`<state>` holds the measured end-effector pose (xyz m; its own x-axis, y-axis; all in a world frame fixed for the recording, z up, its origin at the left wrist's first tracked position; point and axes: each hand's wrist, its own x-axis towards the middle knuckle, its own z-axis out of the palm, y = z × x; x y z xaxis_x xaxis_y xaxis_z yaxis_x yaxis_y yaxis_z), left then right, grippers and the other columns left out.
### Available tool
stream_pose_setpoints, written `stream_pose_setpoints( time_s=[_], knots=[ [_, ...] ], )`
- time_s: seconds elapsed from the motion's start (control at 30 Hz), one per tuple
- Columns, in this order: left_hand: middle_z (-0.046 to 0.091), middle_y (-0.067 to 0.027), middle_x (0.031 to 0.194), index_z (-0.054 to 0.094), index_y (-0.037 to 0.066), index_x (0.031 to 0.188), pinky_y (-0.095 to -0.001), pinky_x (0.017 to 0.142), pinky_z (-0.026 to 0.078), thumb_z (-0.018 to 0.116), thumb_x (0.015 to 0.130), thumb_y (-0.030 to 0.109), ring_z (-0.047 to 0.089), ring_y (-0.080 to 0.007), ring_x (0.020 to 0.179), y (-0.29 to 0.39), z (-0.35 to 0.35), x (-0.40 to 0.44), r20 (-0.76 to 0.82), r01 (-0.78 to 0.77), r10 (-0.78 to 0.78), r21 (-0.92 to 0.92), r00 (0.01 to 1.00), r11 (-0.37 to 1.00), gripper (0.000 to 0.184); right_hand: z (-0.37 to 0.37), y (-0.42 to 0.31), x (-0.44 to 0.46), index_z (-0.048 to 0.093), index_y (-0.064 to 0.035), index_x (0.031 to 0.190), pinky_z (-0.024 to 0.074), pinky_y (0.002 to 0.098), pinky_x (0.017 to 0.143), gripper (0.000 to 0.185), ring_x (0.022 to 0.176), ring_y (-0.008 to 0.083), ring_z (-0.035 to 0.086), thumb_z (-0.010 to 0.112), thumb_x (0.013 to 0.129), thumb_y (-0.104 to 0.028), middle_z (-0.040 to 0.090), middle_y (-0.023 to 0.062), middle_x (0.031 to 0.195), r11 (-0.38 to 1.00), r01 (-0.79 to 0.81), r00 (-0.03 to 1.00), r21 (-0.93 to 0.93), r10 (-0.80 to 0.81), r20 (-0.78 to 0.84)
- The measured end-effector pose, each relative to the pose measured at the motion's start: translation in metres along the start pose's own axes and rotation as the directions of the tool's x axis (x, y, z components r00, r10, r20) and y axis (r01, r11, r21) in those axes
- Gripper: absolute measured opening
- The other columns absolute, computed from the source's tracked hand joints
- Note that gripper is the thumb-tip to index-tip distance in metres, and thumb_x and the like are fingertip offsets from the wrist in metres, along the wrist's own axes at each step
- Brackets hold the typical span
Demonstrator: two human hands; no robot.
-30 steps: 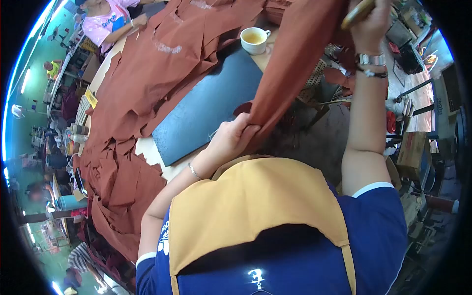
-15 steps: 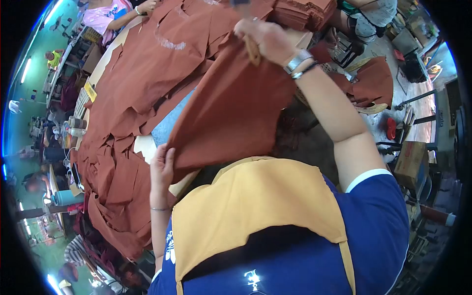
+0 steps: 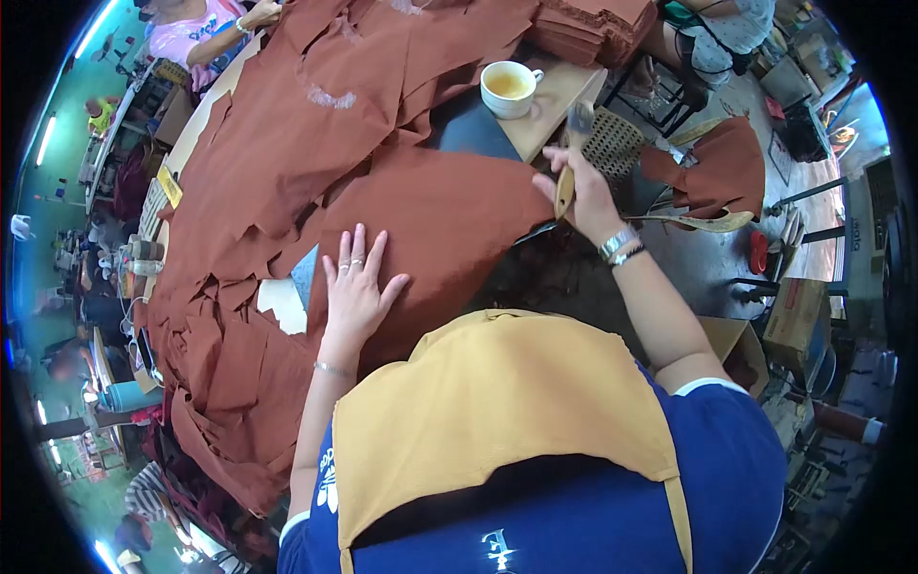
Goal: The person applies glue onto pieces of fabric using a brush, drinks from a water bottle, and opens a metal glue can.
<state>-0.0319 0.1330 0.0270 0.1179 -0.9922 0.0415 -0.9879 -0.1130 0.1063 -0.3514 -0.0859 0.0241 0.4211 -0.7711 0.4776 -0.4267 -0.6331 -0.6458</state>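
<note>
My left hand (image 3: 356, 287) lies with spread fingers on a reddish-brown sheet (image 3: 440, 206), which covers most of a dark board (image 3: 471, 132). On the right, my right hand (image 3: 585, 196) is closed around the wooden handle of a brush (image 3: 565, 189), its bristle end pointing away from me, beside the sheet's right edge. A white cup (image 3: 510, 90) with yellowish contents stands beyond the sheet, by the board's far corner. Many more brown pieces (image 3: 277, 143) overlap on the table to the left.
A stack of brown pieces (image 3: 588, 29) lies at the table's far end. A co-worker in pink (image 3: 196, 33) is at the far left, another person (image 3: 712, 38) at the far right. Right of the table are a woven seat (image 3: 612, 143) and a cardboard box (image 3: 798, 320).
The sheet, earlier held up between both hands, now lies down over the board. My left hand has let go and spread flat; my right hand has come down to the right with the brush.
</note>
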Motion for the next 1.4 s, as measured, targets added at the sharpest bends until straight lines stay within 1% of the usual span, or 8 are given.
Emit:
stream_pose_setpoints(
  time_s=[0.13,0.3,0.57,0.7,1.0,1.1,1.27,1.4],
  knots=[
    [0.022,-0.0147,0.164,0.036,0.021,0.154,-0.0682,0.113,0.019,0.059,0.090,0.058,0.019,-0.0372,0.151,-0.009,0.007,0.029,0.035,-0.014,0.017,-0.067,0.999,0.998,0.078,0.020,0.029,-0.036,0.048,-0.0071,0.099,0.0521,0.0376,0.071,0.042,0.077,0.0268,0.067,0.081,0.085,-0.030,0.067,0.0106,0.086,0.874,-0.410,0.910,0.259,0.372,0.185],
    [0.022,-0.0149,0.164,0.035,0.021,0.155,-0.0677,0.114,0.018,0.059,0.090,0.059,0.017,-0.0380,0.151,0.006,0.013,0.046,0.027,-0.044,0.045,-0.062,0.999,0.997,0.079,-0.031,0.001,-0.005,0.052,-0.0079,0.091,0.0485,0.0364,0.062,0.033,0.065,0.0260,0.062,0.080,0.084,-0.023,0.058,0.0115,0.074,0.959,-0.279,0.956,-0.055,0.283,0.080],
    [0.021,-0.0141,0.164,0.037,0.020,0.154,-0.0673,0.115,0.016,0.061,0.088,0.061,0.015,-0.0361,0.152,0.007,0.011,0.032,0.014,0.018,-0.017,-0.082,1.000,0.997,0.081,-0.098,0.000,0.068,0.065,-0.0059,0.110,0.0510,0.0295,0.064,0.024,0.069,0.0118,0.062,0.064,0.100,-0.027,0.068,0.0047,0.081,0.977,-0.120,0.976,0.174,0.148,-0.161],
    [0.022,-0.0156,0.164,0.037,0.020,0.154,-0.0681,0.114,0.016,0.060,0.087,0.063,0.017,-0.0374,0.151,-0.008,0.008,0.021,0.015,-0.005,0.006,-0.076,1.000,0.997,0.083,-0.086,0.014,0.112,0.070,-0.0055,0.117,0.0529,0.0246,0.072,0.035,0.081,0.0076,0.066,0.066,0.097,-0.033,0.071,0.0042,0.082,0.851,-0.312,0.944,0.422,0.328,0.036],
    [0.023,-0.0165,0.163,0.038,0.020,0.154,-0.0683,0.114,0.016,0.058,0.086,0.067,0.018,-0.0386,0.151,0.009,0.009,0.024,-0.016,-0.026,0.024,-0.106,1.000,0.994,0.084,-0.015,0.035,0.194,0.075,-0.0071,0.093,0.0550,0.0386,0.079,0.041,0.083,0.0296,0.071,0.077,0.080,-0.046,0.073,0.0138,0.084,0.991,0.055,0.965,-0.122,-0.022,0.260],
    [0.023,-0.0158,0.163,0.038,0.020,0.154,-0.0660,0.116,0.015,0.058,0.086,0.068,0.018,-0.0373,0.151,0.009,0.007,0.025,-0.005,-0.009,0.009,-0.112,1.000,0.994,0.085,-0.009,0.023,0.200,0.072,0.0014,0.096,0.0544,0.0396,0.081,0.062,0.084,0.0346,0.070,0.080,0.073,-0.055,0.071,0.0200,0.090,0.893,-0.059,0.928,-0.445,0.213,0.305],
    [0.023,-0.0156,0.163,0.039,0.020,0.153,-0.0644,0.117,0.014,0.058,0.086,0.068,0.018,-0.0363,0.151,0.009,0.007,0.024,-0.010,-0.004,0.003,-0.123,1.000,0.992,0.085,0.004,0.074,0.189,0.072,-0.0086,0.094,0.0525,0.0224,0.065,0.035,0.073,0.0091,0.065,0.082,0.082,-0.040,0.071,0.0006,0.086,0.744,-0.619,0.771,0.250,0.518,0.370],
    [0.023,-0.0153,0.163,0.039,0.020,0.153,-0.0646,0.117,0.014,0.059,0.085,0.067,0.019,-0.0359,0.151,0.010,0.004,0.024,-0.001,-0.001,0.001,-0.134,1.000,0.991,0.085,-0.021,0.058,0.178,0.068,-0.0088,0.094,0.0514,0.0236,0.063,0.031,0.074,0.0073,0.063,0.084,0.082,-0.033,0.070,0.0000,0.085,0.524,-0.575,0.784,0.628,0.573,0.239]
  ],
)
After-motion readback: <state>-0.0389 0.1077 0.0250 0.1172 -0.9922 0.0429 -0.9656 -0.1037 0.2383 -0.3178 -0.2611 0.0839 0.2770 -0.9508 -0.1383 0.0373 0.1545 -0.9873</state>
